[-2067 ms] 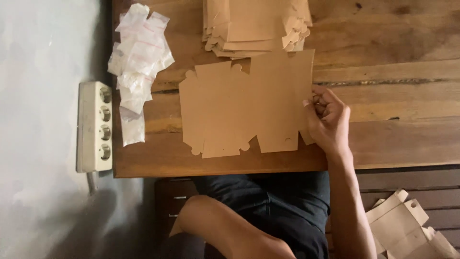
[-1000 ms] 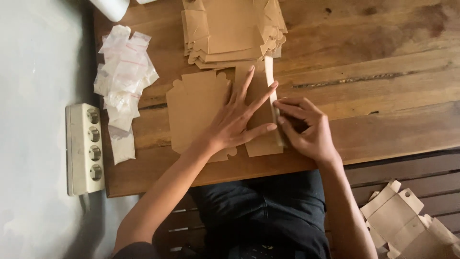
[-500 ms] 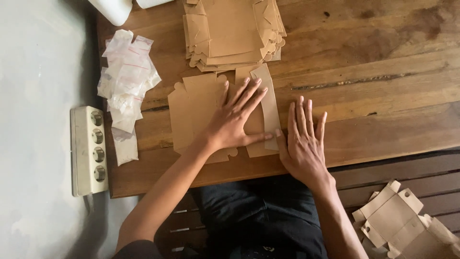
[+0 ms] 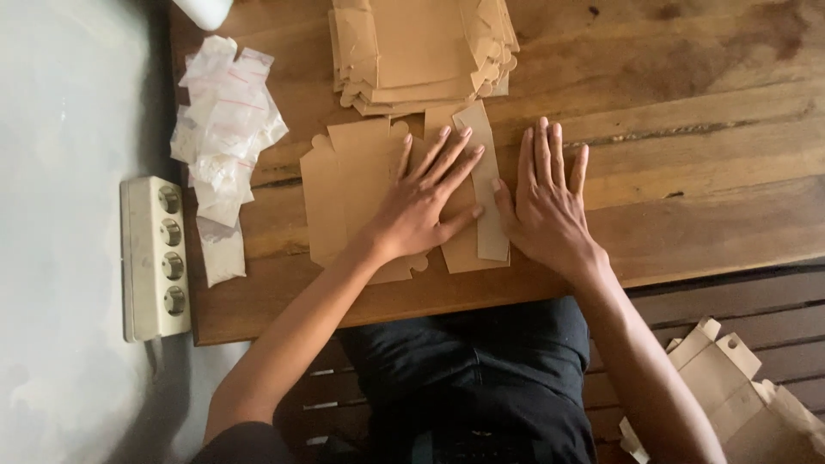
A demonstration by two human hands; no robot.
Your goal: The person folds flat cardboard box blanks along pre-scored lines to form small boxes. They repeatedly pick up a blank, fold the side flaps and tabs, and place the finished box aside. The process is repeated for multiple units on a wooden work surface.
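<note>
I see my left hand (image 4: 418,210) pressed flat, fingers spread and released, on the folded brown cardboard blank (image 4: 361,193) lying on the wooden worktop (image 4: 687,172). My right hand (image 4: 547,206) lies open just beside it, thumb touching the folded flap (image 4: 485,163).

We see a table (image 4: 687,172) of brown wood, its planks grained, stained dark in patches and faintly sheened; the flat box blank (image 4: 361,180) under the bare left hand (image 4: 421,206) and right hand (image 4: 546,210) looks like matt kraft cardboard, smooth and creased along its folds; the stack of blanks (image 4: 421,47) above is the same dull brown card; the small bags (image 4: 223,129) at the table's edge are thin, crinkled, glossy clear plastic; the power strip (image 4: 155,258) is smooth off-white plastic; the floor (image 4: 60,129) seems pale, matt concrete; the trousers (image 4: 481,378) are dark cloth.
</note>
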